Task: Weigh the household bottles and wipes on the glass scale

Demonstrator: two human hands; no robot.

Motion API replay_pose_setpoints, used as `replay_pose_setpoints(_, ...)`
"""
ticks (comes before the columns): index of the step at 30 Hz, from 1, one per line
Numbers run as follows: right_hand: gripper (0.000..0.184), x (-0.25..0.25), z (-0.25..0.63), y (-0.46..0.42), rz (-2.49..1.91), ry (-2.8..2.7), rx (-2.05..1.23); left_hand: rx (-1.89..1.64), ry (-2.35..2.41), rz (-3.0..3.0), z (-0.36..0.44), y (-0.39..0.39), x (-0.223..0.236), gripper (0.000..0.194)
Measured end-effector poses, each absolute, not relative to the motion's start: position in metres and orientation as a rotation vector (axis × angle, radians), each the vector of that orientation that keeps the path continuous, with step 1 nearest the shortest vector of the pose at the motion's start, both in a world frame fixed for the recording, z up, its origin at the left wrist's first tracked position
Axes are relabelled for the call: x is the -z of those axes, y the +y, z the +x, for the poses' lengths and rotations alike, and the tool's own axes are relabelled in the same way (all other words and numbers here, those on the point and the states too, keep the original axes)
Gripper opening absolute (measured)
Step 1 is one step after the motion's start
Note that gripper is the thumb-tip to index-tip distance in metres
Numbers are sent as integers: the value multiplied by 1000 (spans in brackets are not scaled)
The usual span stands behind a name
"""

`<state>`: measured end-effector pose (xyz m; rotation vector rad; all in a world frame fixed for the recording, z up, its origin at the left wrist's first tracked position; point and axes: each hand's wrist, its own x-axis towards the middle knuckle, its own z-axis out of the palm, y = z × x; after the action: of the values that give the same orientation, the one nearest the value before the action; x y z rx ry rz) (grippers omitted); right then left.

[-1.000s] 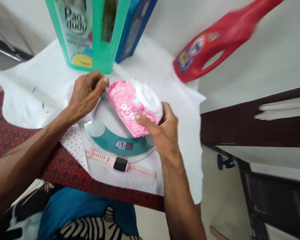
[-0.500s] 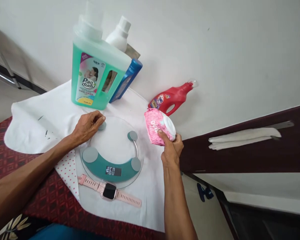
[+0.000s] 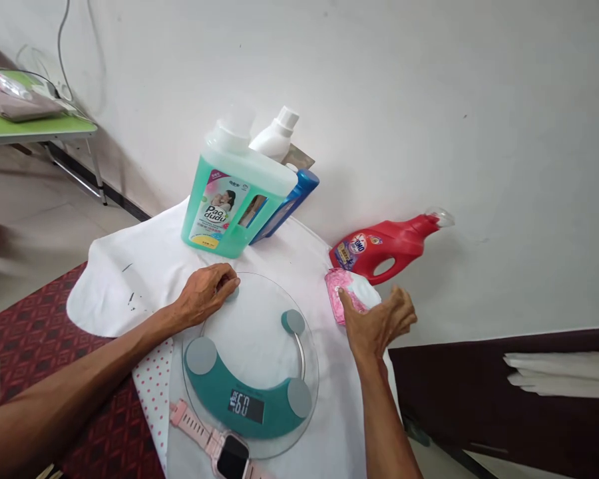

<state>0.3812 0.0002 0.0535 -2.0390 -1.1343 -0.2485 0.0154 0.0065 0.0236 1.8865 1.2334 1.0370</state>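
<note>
Fingers of the right hand [image 3: 375, 324] look loose, not clamped: thumb in front of the pink pack [image 3: 360, 287], the others half curled past its right end. Can't tell from where I stand whether the thumb tip touches it. Pack is off the scale [image 3: 279, 402], near its right side toward the wall, and looks set down on the cloth [image 3: 110, 274]; base partly hidden behind the hand. Left hand [image 3: 205, 294] is at the scale's far left rim, fingers curled, thumb tip by the grey foot there; can't tell if that's a pinch or a light rest. Progress, as I judge it: setting the pack down beside the scale is done or very nearly so, and what's left of that is the right hand coming fully clear. Scale itself lies flat, display [image 3: 246, 406] lit with what reads like 60, small marks next to it too fine to make out. Watch [image 3: 232, 456] lies at the scale's near edge, strap laid out, lower end out of view, neither hand on it. Bottles: green [image 3: 224, 206] stands behind the scale, blue [image 3: 285, 207] and white [image 3: 274, 138] farther back from it; red [image 3: 384, 246] is right of the scale, just beyond the pack. No hand on any of the four, so that part of the layout reads as settled.
</note>
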Motion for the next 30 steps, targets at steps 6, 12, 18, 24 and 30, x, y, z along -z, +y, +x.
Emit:
replay_pose_setpoints(6,61,-78,296,58,-1506,-1415,-291,-1050,1225,1880,16,7,-24,22)
replay_pose_setpoints(12,78,-89,246,178,-1317,-1154,-625,-1044,1219,1844,16,6,-27,21)
replay_pose_setpoints(18,67,-97,237,238,-1209,-1102,-625,-1043,1211,1815,18,7,-24,19)
replay_pose_setpoints(24,59,-99,251,233,-1359,-1316,-510,-1010,1211,1853,17,9,-22,16)
replay_pose_setpoints(30,47,-94,271,201,-1486,-1383,-216,-1011,1218,1917,16,12,-20,14)
